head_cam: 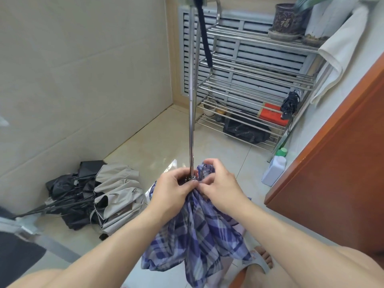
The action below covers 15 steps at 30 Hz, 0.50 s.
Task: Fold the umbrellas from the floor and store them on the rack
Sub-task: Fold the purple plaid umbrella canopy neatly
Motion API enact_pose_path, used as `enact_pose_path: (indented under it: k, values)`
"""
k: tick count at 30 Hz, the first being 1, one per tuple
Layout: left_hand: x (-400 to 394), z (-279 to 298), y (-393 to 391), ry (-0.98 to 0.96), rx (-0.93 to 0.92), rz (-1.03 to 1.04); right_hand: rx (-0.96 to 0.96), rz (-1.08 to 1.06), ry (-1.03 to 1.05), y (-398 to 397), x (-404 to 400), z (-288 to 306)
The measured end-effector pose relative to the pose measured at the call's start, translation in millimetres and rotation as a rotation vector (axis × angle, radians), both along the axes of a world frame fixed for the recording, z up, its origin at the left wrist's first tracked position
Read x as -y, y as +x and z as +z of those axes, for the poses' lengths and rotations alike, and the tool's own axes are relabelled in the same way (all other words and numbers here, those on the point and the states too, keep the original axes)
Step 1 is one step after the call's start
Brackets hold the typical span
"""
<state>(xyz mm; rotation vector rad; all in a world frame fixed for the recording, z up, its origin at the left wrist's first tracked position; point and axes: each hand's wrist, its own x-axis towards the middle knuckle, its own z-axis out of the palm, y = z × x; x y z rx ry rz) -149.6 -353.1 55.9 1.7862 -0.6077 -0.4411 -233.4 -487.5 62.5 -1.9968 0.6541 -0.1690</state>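
The tiled floor [166,138] fills the middle of the frame, hemmed by a pale wall [83,69] across the upper left and a brown wooden panel [336,183] down the right edge; bare tile lies open between the person's hands and the rack. The steel rack [259,84] stands at upper centre-right with several barred shelves: two plant pots [287,19] on its top tier, a white cloth [340,48] draped over its right end, one folded black umbrella [289,103] beside a red box [272,114] on a lower shelf, and a dark bundle [245,129] on the bottom one. Two collapsed umbrellas, one black [68,196] and one beige [118,190], lie together on the floor at lower left. One blue plaid umbrella [199,231] hangs at lower centre, its silver shaft [191,113] extended up to the top edge of the frame. The left hand [172,191] is curled, gripping the gathered plaid fabric at the base of the shaft. The right hand [220,183] pinches the fabric just beside it, fingers bent, touching the left fingertips. One white bottle [274,169] with a green cap stands by the brown panel.
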Motion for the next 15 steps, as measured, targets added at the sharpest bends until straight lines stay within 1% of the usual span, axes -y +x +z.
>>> enact_pose_path:
  k: [2, 3, 4, 6, 8, 11, 15]
  values:
    - [-0.6, -4.0, 5.1, 0.056, 0.028, 0.021, -0.009, -0.012, 0.112, 2.6, 10.4, 8.0]
    - [-1.2, -3.4, 6.3, 0.072, 0.028, 0.018, -0.013, -0.044, 0.093, 3.9, 18.5, 11.1]
    - [-1.8, -3.1, 7.5, 0.08, 0.021, 0.01, -0.015, -0.058, -0.008, 5.8, 28.0, 11.6]
    - [-3.0, -3.2, 8.6, 0.083, 0.005, -0.035, -0.054, 0.03, -0.228, 8.2, 41.8, 9.4]
    - [-3.5, -1.6, 6.7, 0.091, 0.007, -0.096, -0.106, 0.159, -0.281, 9.8, 44.7, 5.7]
    - [-3.3, 0.5, 5.5, 0.108, 0.045, -0.119, -0.073, 0.201, -0.356, 11.5, 43.4, 2.9]
    - [-4.7, 4.9, 7.8, 0.134, 0.183, -0.044, -0.006, 0.2, -0.271, 6.4, 29.8, 1.6]
